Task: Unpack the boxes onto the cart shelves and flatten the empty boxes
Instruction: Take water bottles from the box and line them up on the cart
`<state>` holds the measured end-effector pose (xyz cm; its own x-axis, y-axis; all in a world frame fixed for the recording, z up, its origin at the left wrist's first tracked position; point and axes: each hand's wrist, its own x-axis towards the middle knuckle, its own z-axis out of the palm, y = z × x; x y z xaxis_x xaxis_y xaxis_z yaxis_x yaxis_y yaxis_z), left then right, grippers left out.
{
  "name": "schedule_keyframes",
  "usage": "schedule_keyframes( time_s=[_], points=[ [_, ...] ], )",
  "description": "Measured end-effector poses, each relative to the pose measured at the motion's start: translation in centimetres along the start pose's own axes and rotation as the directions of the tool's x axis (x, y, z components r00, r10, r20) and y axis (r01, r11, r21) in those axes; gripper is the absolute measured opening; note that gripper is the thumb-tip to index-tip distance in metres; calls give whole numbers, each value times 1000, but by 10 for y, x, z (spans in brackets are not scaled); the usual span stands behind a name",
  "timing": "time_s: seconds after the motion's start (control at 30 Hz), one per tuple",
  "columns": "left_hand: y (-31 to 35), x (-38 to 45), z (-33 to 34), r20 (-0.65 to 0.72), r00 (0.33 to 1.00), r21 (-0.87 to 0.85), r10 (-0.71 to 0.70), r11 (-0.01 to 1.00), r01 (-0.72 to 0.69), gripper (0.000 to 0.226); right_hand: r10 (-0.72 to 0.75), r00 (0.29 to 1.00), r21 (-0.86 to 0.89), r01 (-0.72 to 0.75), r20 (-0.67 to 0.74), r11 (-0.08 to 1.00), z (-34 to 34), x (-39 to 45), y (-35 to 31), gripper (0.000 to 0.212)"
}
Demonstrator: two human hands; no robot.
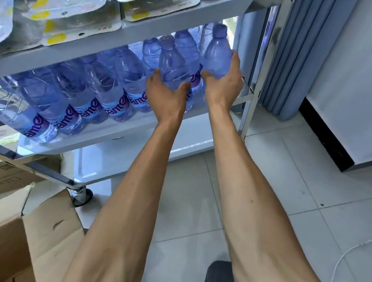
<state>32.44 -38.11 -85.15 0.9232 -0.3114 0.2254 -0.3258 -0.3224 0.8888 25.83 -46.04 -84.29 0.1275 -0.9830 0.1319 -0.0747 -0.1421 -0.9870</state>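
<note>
Reaching into the cart's middle shelf (pixel 156 136) at frame centre, the left hand (pixel 166 94) grips one blue bottle (pixel 171 65) while the right hand (pixel 223 83) grips another bottle (pixel 218 51); an opened cardboard box (pixel 7 234) sits lower left.

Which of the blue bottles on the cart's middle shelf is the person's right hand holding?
The rightmost bottle, at the row's far end by the cart post. The right hand grips its lower body; the left hand holds its neighbour.

Both arms outstretched, hands (pixel 166 95) (pixel 223 84) curled, gripping
</note>
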Motion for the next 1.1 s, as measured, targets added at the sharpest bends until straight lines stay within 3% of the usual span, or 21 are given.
schedule_keyframes(
  time_s=[0.13,0.23,0.37,0.47,0.67,0.87,1.1],
  points=[
    [-1,-1,0,-9,1000,26,14,1000,-13,66,-64,992,34,61,104,998,11,-5,15,80],
    [1,-1,0,-19,1000,46,19,999,-18,67,-75,994,37,72,78,997,16,3,19,81],
    [3,-2,0,-12,1000,44,11,999,-10,65,-70,993,-170,85,97,982,15,5,35,85],
    [0,-2,1,-10,1000,32,15,999,-15,67,-30,995,-270,54,93,961,14,4,53,72],
    [-6,-3,2,-21,999,8,32,999,-32,67,-34,997,-139,24,-69,990,24,-6,56,63],
    [-4,-5,1,-32,999,9,37,999,-37,68,-41,998,-142,34,-49,989,31,13,57,49],
    [-10,-3,4,-28,999,1,35,999,-35,70,-78,997,-159,77,-1,984,35,24,68,56]
  ],
)
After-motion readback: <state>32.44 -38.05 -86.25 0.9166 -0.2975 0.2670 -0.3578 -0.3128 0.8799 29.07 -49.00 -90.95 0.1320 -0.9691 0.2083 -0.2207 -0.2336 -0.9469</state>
